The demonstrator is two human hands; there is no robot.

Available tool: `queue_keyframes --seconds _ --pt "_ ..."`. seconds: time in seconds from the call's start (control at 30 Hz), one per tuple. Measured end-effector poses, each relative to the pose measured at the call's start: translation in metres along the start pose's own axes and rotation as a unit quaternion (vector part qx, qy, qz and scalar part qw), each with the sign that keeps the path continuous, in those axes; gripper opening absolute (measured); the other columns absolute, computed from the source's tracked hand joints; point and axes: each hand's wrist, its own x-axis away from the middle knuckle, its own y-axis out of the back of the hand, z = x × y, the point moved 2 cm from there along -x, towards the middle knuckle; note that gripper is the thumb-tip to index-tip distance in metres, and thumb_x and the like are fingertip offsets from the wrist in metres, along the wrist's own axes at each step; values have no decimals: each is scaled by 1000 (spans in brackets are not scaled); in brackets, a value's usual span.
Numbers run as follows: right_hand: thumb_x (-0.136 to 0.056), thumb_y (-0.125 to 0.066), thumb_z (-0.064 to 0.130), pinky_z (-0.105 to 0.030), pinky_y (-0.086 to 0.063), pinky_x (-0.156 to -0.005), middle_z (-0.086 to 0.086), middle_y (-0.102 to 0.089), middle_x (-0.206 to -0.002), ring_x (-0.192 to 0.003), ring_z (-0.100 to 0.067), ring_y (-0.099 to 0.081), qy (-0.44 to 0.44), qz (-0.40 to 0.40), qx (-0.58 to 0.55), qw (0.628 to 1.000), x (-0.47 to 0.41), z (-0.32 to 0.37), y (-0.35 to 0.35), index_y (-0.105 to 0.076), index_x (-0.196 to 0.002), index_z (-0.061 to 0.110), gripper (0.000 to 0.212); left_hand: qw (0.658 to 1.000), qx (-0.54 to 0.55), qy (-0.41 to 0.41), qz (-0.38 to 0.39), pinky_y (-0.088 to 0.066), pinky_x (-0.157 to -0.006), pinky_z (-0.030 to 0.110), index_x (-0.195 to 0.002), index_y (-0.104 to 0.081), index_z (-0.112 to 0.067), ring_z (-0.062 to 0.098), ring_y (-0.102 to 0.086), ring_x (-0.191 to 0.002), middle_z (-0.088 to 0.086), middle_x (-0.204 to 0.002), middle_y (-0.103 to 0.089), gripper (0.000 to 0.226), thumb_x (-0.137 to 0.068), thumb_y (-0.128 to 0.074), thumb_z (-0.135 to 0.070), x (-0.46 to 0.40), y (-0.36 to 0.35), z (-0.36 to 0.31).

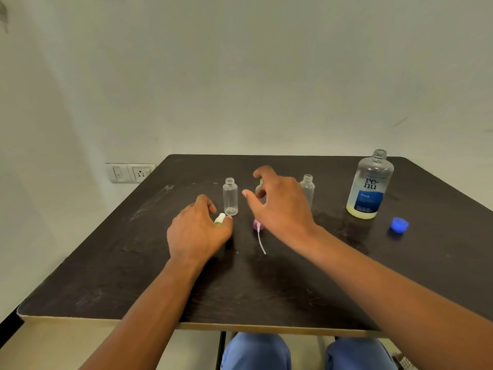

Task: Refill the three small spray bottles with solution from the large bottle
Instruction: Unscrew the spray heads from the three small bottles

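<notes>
Head view: three small clear plastic spray bottles stand uncapped mid-table, the left bottle (230, 196), the middle bottle (260, 192) and the right bottle (307, 189). The right hand (277, 202) hovers with fingers spread and holds nothing, hiding most of the middle bottle. The left hand (198, 231) pinches a white-tipped spray cap (220, 218). A pink spray cap (257, 226) lies beside it. The large clear labelled bottle (370, 186) stands open at far right, near its blue cap (399, 225).

Bare forearms without sleeves, and blue trousers (256, 351) cover both knees below the table edge.
</notes>
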Motion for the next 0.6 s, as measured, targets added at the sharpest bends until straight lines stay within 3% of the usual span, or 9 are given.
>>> queue_keyframes --seconds 0.27,0.43,0.6 --pt "-98 -73 40 -41 -62 -75 5 -77 -85 -71 -16 -70 16 -42 23 999 19 -24 22 -67 -122 19 33 1000 11 4 -5 -47 -73 35 -99 -59 -29 19 -64 -87 -10 -91 -64 29 -85 -71 -52 2 3 -1" --pt "-98 -71 47 -36 -61 -67 12 -75 -81 -72 -17 -74 30 -97 68 992 27 -41 44 -69 -121 26 31 995 44 -21 -92 -44 -71 33 -96 -61 -31 13 -61 -83 -12 -90 -62 26 -87 -74 -51 5 14 -6" --pt "-97 -74 39 -20 -38 -57 11 -72 -78 -62 -8 -62 23 -157 79 984 28 -68 69 -70 -112 23 22 974 98 -84 -185 -40 -67 32 -89 -61 -29 13 -55 -71 -13 -84 -59 16 -91 -76 -36 10 26 -24"
